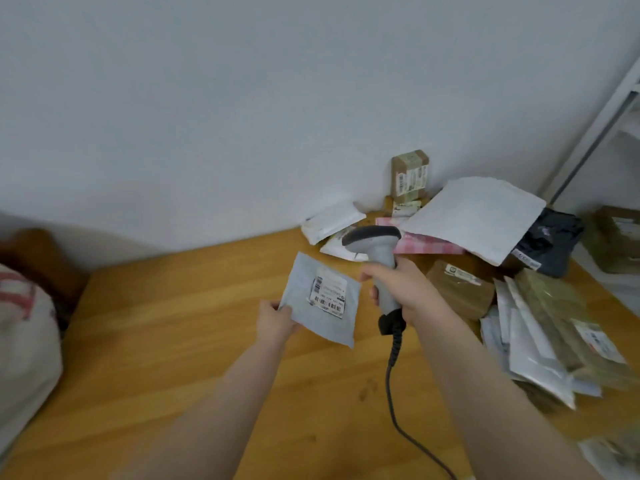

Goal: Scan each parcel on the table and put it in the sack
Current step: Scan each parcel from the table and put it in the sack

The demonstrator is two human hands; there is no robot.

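Two hands are in view, with one scanner, one parcel held up and one sack.

The left hand, just left of the frame's centre, pinches the lower left corner of the parcel between thumb and fingers. The parcel is at centre frame over the wooden table; I cannot tell whether any edge of it touches the wood. It is a flat, pale grey-blue plastic mailer, roughly square and turned corner-up. It carries one white label with black barcodes along the label's left and bottom edges, and the print is too blurred to read.

The right hand, right of centre, has its fingers wrapped round the grey handle of the scanner. The scanner's dark head sits just beside the parcel's upper right edge. One dark coiled cable drops from the handle to the bottom of the frame.

The sack, white with red stripes, bulges at the left edge, beside the table's end.

A pile of further parcels fills the right side of the table. In it I can pick out one brown box standing against the wall, one large white mailer, one pink checked packet and one dark bag. The others overlap and blur too much to count.
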